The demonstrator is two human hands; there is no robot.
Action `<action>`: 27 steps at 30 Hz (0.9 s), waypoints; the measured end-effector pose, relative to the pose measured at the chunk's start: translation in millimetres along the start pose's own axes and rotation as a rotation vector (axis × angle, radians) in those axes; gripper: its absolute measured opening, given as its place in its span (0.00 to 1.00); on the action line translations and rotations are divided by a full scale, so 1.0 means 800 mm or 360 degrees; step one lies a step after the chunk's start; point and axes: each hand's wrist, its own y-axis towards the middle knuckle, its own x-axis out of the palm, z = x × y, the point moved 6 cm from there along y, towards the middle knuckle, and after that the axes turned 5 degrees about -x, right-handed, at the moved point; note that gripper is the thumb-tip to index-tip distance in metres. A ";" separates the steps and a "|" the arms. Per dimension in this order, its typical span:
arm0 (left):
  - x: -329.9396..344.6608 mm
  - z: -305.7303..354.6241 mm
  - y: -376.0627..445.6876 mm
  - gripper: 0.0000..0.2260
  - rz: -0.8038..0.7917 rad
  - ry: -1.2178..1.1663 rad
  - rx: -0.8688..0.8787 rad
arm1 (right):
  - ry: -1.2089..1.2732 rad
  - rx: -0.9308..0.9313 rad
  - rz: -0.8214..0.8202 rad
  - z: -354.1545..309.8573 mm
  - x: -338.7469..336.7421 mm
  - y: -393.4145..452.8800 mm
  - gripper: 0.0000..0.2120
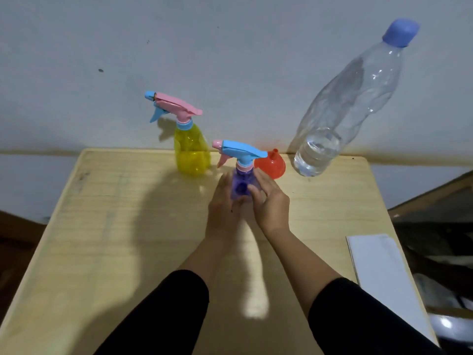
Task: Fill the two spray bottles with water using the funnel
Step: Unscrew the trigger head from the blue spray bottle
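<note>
A purple spray bottle [240,184] with a blue and pink trigger head stands upright at the table's middle. My left hand [223,201] wraps its left side and my right hand [268,201] presses against its right side. Behind it to the left stands a yellow spray bottle [191,149] with a pink and blue head. A red funnel [271,163] lies mouth-down just behind my right hand. A tall clear water bottle [348,103] with a blue cap stands at the back right, holding a little water at its bottom.
The wooden table [115,226] ends against a pale wall at the back. A white folded sheet [384,278] lies along the table's right edge. Dark clutter sits beyond the right edge.
</note>
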 end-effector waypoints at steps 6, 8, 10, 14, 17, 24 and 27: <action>-0.012 -0.011 -0.085 0.33 -0.0102 0.0027 0.0113 | 0.0014 0.0113 0.0119 -0.014 -0.015 -0.100 0.17; -0.013 -0.021 -0.110 0.32 -0.0138 0.0047 0.0117 | -0.0037 0.0104 0.0156 -0.018 -0.016 -0.131 0.17; -0.013 -0.033 -0.128 0.29 -0.0155 0.0062 0.0108 | -0.0046 0.0120 0.0178 -0.017 -0.016 -0.153 0.17; -0.013 -0.045 -0.143 0.28 -0.0164 0.0072 0.0095 | -0.0003 0.0159 0.0129 -0.011 -0.012 -0.170 0.17; -0.012 -0.050 -0.139 0.27 -0.0185 0.0065 0.0030 | 0.0028 0.0172 0.0123 -0.010 -0.013 -0.170 0.17; -0.021 -0.048 -0.134 0.31 -0.0108 0.0066 -0.0072 | 0.0136 0.0177 0.0131 -0.020 -0.039 -0.148 0.30; -0.023 -0.040 -0.136 0.32 -0.0079 0.0105 -0.0065 | 0.0254 -0.0041 0.0168 -0.048 -0.059 -0.131 0.36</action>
